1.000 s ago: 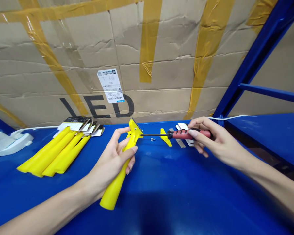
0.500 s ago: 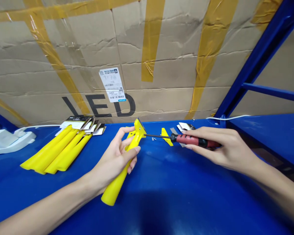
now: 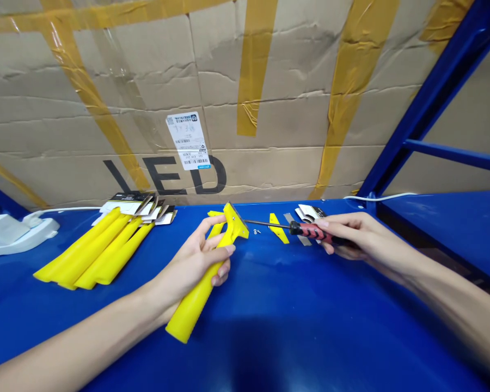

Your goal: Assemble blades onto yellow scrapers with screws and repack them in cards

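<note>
My left hand [image 3: 206, 256] is closed round the neck of a yellow scraper [image 3: 194, 305], its head tilted up and to the right. A screw shows on the head's face. My right hand [image 3: 355, 237] grips the red and black handle of a screwdriver [image 3: 316, 231]. The shaft points left, its tip beside the edge of the scraper head; whether they touch I cannot tell. Beyond the tip lie small screws [image 3: 256, 232], a yellow clamp plate [image 3: 278, 228] and grey blades [image 3: 297, 228]. Another yellow piece [image 3: 215, 223] is partly hidden behind my left hand.
Several yellow scrapers [image 3: 102, 245] with card sleeves lie together on the left of the blue table [image 3: 294, 326]. A white power strip [image 3: 28, 235] is at the far left. Folded cards [image 3: 309, 212] sit behind my right hand. A large taped carton [image 3: 286, 130] stands at the back.
The scraper's head has turned to show more of its face and dropped slightly. My right hand has shifted its grip, rotating the screwdriver handle; its tip now lies near the head's upper edge.
</note>
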Demonstrator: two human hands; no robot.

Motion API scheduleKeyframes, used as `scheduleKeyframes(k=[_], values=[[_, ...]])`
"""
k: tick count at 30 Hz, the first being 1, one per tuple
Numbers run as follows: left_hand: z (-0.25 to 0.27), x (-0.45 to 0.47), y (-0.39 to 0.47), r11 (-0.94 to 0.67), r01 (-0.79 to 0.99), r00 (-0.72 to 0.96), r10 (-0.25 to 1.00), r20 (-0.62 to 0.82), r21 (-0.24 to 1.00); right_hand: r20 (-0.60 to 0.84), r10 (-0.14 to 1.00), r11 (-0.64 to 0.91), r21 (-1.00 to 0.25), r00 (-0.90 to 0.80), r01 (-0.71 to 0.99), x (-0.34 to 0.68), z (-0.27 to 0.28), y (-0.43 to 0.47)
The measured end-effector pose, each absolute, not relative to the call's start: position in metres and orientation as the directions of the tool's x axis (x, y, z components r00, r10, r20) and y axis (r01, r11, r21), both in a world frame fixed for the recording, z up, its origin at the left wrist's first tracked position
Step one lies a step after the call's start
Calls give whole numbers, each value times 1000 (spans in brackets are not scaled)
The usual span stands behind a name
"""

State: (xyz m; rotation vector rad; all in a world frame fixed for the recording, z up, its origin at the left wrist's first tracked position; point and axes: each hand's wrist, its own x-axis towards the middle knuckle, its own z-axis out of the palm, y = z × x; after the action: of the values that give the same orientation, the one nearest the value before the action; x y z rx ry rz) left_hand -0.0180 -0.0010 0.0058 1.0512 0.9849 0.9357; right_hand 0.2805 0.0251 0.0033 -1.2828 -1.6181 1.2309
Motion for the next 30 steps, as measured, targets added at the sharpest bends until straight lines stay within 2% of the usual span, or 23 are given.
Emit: scheduleKeyframes(k=[5,11,16,22,30], values=[[9,-18,1,272,-150,295,930,-220,950,209,967,245,-925,-148,290,283,-1,25],[12,-16,-3,314,-156,311,916,-255,937,316,947,319,-882,-66,348,280,1,20],[11,-17,-2,329,-115,349,897,-272,937,314,939,343,-873,-140,347,276,6,17],[6,-13,-3,301,-191,315,920,-233,934,300,940,336,-889,-159,310,273,7,15],[14,-16,-4,393,-208,386,874,-293,896,302,942,333,-886,-144,321,277,4,16]])
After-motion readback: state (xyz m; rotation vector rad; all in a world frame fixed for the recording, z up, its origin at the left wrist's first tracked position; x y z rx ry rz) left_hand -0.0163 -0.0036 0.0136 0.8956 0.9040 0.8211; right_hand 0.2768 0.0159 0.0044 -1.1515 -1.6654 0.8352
